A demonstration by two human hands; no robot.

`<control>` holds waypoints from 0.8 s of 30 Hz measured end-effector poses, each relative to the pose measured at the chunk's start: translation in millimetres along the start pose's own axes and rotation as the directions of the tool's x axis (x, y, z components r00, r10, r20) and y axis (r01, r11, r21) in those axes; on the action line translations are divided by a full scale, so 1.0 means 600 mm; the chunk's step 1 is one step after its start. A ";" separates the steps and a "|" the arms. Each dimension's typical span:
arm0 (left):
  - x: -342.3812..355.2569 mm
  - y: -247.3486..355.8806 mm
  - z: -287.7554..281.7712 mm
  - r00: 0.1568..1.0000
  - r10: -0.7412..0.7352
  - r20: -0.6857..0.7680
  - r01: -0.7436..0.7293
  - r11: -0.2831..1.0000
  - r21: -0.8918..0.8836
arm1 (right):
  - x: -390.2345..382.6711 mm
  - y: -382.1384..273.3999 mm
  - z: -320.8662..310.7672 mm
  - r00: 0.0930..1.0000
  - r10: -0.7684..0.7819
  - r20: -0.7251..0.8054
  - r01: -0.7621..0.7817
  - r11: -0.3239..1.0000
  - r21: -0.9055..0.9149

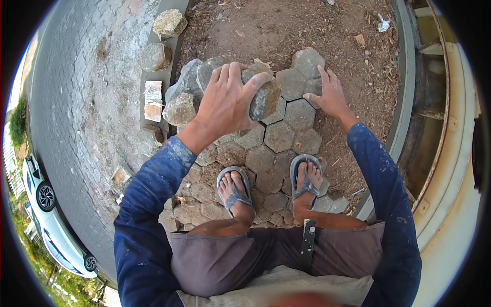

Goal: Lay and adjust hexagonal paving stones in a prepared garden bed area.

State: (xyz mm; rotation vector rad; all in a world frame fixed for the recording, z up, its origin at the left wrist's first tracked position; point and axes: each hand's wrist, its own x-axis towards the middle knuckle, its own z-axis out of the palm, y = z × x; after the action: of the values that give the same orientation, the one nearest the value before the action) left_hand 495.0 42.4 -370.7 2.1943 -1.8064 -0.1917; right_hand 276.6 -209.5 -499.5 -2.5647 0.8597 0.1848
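Observation:
My left hand [227,100] is closed over a thick, rough grey-brown paving block [267,97], whose side shows beyond my thumb. The block is tilted above the laid hexagonal pavers [280,136]; my hand hides much of it. With fingers apart, my right hand [331,94] rests at the right edge of a hexagonal paver [313,86] at the far end of the paving. Another hexagonal paver [308,62] lies just beyond it. Loose grey blocks [185,82] are heaped to the left of my left hand.
Bare soil [286,30] with dry leaves lies ahead. A concrete kerb [171,56] on the left carries loose stones [169,24] and a brick wound with pale string [153,100]. Another kerb [406,66] runs along the right. A white car [59,225] stands on the road at left.

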 end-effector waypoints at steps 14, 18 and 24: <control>-0.121 0.186 0.158 0.931 0.007 0.364 -0.056 0.991 0.124 | 0.153 -0.098 0.023 0.803 0.595 0.032 -0.589 0.785 0.194; -0.096 0.202 0.195 0.859 0.000 0.511 -0.115 0.974 0.193 | 0.139 -0.090 0.001 0.838 0.545 0.016 -0.533 0.812 0.239; -0.103 0.204 0.209 0.898 -0.028 0.439 -0.053 0.984 0.172 | 0.069 -0.001 -0.062 0.838 0.483 -0.252 -0.318 0.809 0.495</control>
State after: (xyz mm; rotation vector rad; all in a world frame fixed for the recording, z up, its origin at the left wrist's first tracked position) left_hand 332.0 64.5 -457.0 2.4094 -2.1437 -0.5885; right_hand 309.6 -247.8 -476.3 -1.9860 1.4158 -0.3482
